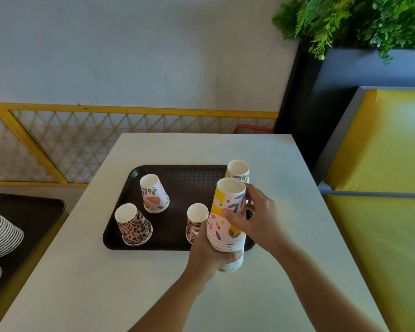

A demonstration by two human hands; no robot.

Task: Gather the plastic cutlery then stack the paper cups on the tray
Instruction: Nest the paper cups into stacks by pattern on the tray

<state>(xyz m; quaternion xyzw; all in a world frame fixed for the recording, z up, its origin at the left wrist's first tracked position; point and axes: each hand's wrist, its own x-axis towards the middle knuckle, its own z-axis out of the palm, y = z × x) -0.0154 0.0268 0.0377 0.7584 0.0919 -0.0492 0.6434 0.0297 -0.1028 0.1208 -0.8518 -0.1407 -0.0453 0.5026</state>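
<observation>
From the head camera, a dark tray (120, 243) lies on a white table (82, 295). Both hands hold one stack (228, 221) of upside-down cups over the tray's near right corner. The left hand (206, 255) wraps round the stack's lower rims from beneath; the right hand (254, 221) grasps the top cup, thumb across its front. Four single cups stand inverted on the tray: a floral cup (153, 194) at centre left, a leopard cup (132, 225) near left, another leopard cup (195, 221) just beside the stack, and a leafy cup (238, 171) behind it. A yellow bench (381, 152) runs along the right.
</observation>
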